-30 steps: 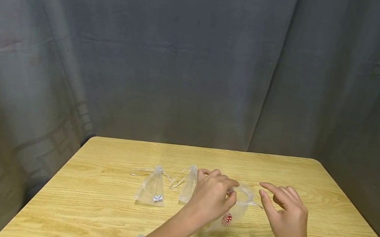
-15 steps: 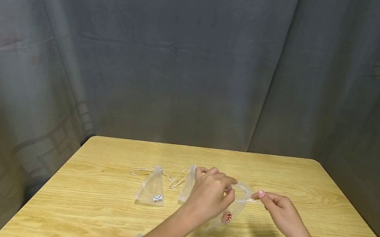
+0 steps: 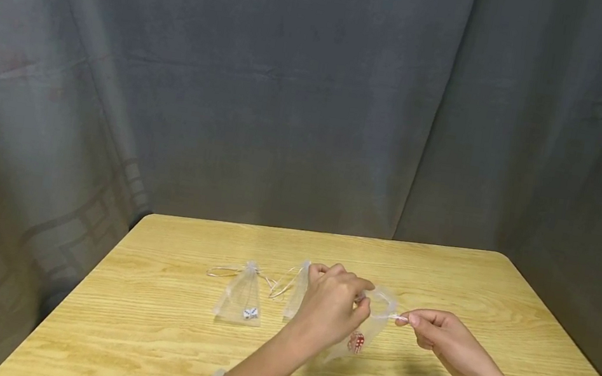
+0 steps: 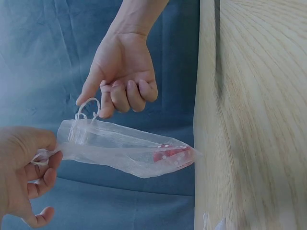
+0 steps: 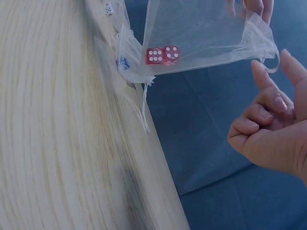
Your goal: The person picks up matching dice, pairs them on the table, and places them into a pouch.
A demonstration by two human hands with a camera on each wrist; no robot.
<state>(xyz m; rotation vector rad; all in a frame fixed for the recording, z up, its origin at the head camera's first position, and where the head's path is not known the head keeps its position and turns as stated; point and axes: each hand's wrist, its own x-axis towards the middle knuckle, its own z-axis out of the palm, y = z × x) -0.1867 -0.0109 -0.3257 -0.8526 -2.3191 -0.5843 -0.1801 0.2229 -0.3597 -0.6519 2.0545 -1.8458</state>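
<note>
A sheer white organza drawstring bag hangs above the table with red dice at its bottom corner. My left hand grips the bag near its mouth, on the left side. On the opposite side, my right hand holds the white drawstring loop with thumb and index finger. In the left wrist view its other fingers curl toward the palm. The bag's mouth stands partly open between both hands.
On the wooden table lies another organza bag with white dice. Beside it is a bag partly hidden by my left hand; blue dice show inside it. Grey curtains surround the table.
My right hand has come in from apart, taken the drawstring loop and drawn it slightly to the right. The left hand keeps its grip, and the red dice have shifted slightly left.
</note>
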